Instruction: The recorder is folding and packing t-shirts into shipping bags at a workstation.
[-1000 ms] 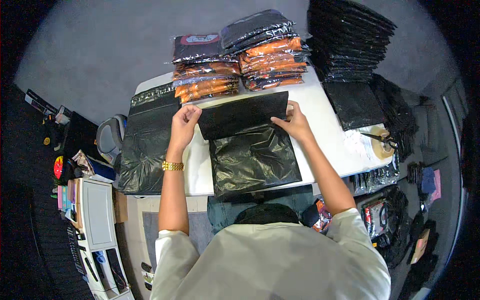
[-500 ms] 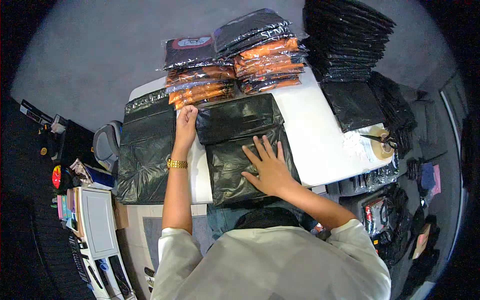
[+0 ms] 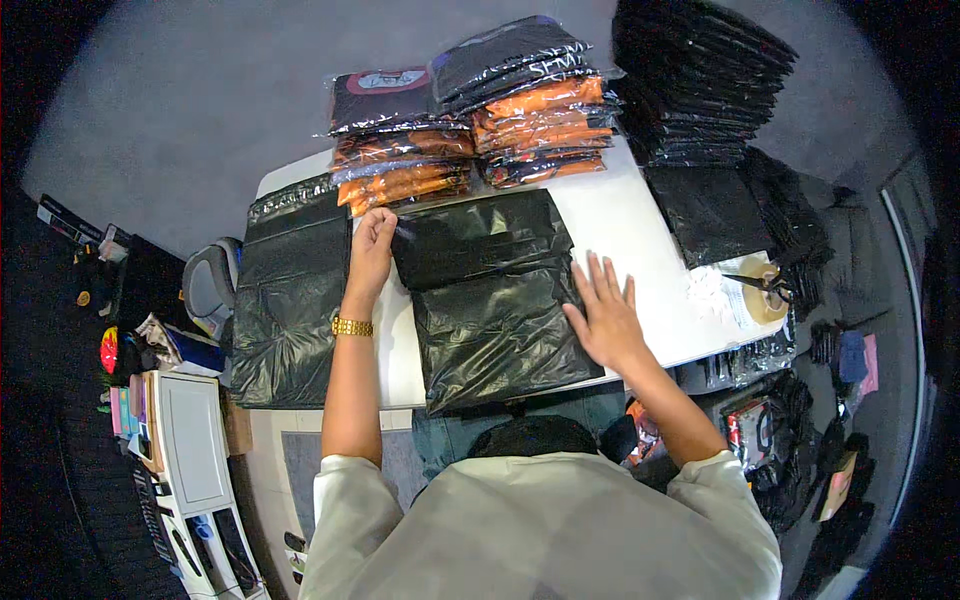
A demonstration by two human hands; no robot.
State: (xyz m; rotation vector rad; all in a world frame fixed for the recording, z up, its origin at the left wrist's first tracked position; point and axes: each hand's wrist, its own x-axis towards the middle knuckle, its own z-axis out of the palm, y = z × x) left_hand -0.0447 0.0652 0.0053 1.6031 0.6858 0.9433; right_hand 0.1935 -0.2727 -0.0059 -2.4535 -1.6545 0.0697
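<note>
Head view: black bag (image 3: 495, 325) flat on white table (image 3: 650, 290).
Left hand (image 3: 371, 245) bunched at bag's upper-left corner, grasp indiscernible; right hand (image 3: 608, 320) spread, gripping nothing, at its right edge.

Inside of middle bag (image 3: 505, 330), apparently hidden

Left of frame: one grey chair (image 3: 207, 285), and below it one white cabinet (image 3: 196, 440) with panelled door. Right of frame: one tan tape roll (image 3: 766, 312), black scissors (image 3: 769, 284) across it; farther right, one blue cloth (image 3: 851, 357) beside a pink cloth (image 3: 871, 363).
</note>
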